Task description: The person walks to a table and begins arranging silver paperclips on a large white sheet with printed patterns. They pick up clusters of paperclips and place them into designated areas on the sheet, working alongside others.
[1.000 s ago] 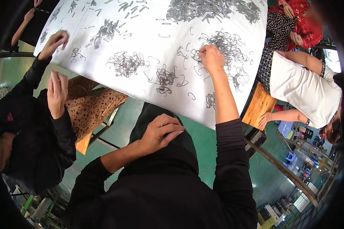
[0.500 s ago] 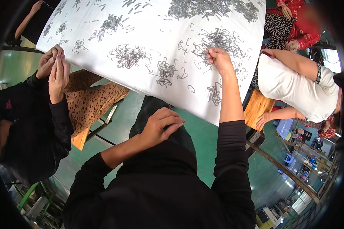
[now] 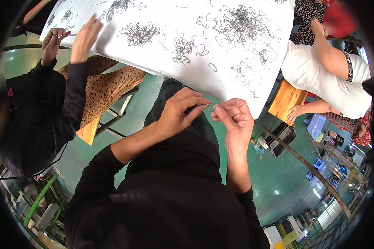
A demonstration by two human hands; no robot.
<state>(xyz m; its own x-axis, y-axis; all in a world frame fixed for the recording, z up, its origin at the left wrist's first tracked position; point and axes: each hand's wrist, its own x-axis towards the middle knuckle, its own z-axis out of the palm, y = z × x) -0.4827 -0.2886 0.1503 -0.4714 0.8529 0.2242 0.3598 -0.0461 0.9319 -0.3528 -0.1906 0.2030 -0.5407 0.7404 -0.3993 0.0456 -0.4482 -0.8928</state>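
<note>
"In the head view, where is the piece being handled?"

"A thin, dark, bent metal wire (image 3: 219, 104) shows at the fingertips of the bare right hand (image 3: 235, 119), in the gap between both hands, just off the near edge of the table covered in white sheeting (image 3: 195, 76)."

"How does it lie from each grip?"

"It is at the right hand, whose thumb and forefinger pinch it narrowly. The bare left hand (image 3: 183, 108) is just beside, to its left, fingertips facing it and level with it. The wire's visible part seems to rise from the right thumb; it is too fine to tell its full axis, or whether it touches the left fingertips."

"And the left grip?"

"Narrow, thumb and forefinger tips close together. I can't tell whether they close on anything."

"What differs from half a second ago?"

"The right hand was over the large loose heap of dark bent wire hooks (image 3: 243, 23); now it is back beside the left hand, which keeps nearly the same place over the lap. The table sits higher in view. At left, the black-sleeved co-worker's hands (image 3: 86, 39) were together and are now apart."
</note>
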